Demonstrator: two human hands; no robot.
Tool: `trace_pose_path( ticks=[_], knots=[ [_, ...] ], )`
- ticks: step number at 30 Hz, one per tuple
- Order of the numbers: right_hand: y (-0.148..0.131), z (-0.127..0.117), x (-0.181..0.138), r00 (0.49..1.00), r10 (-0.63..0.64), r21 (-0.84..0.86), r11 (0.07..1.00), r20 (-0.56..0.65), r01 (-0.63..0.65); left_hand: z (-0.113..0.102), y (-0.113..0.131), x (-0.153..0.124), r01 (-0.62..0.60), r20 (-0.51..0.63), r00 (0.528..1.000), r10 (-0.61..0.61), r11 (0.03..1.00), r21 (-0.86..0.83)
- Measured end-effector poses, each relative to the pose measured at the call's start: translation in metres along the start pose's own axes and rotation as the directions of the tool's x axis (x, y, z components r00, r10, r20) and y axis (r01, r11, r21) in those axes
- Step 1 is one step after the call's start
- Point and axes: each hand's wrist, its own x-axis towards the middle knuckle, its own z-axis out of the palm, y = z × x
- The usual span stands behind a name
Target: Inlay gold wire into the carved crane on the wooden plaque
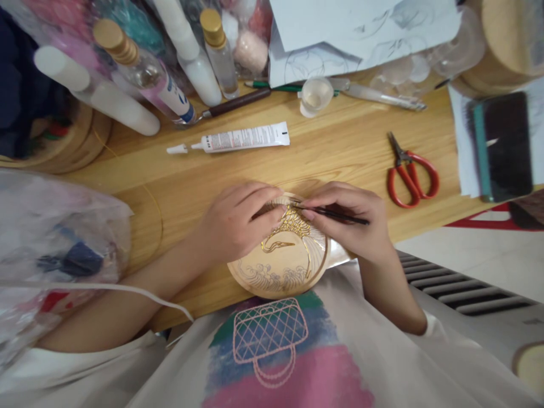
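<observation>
A round wooden disc (255, 272) rests at the table's front edge, against my shirt. It bears a line drawing of a crane and waves, with gold wire (280, 245) along the bird's head, neck and feathers. My left hand (240, 221) grips the disc from its left side, fingers curled over the upper part. My right hand (351, 218) pinches dark, slim tweezers (340, 215), their tips at the disc's upper edge. Fingers partly hide the spot where the tips touch, so I cannot tell what is between them.
Behind the disc lies a white glue tube (246, 137). Red-handled scissors (410, 173) and a phone (508, 147) are to the right. Bottles (147, 73), a small cup (315, 96) and drawn papers (365, 28) line the back. A plastic bag (55, 226) sits left.
</observation>
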Motion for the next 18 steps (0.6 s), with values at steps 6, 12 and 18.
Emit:
trace_pose_path(
  ticks=[6,12,18],
  knots=[
    [0.0002,0.0004,0.0003,1.000,-0.006,-0.001,1.000,0.000,0.006,0.0004,0.0010,0.0008,0.018,0.013,1.000,-0.018,0.999,0.050],
    [-0.0005,0.0005,0.0003,1.000,0.002,0.009,1.000,-0.001,-0.002,0.0011,0.0053,0.0009,0.044,0.006,0.999,-0.045,0.995,0.090],
    [-0.0006,0.0004,0.0005,1.000,0.000,0.008,1.000,-0.001,0.000,0.0019,0.0069,0.0013,0.097,-0.010,0.995,-0.096,0.995,0.034]
  ],
)
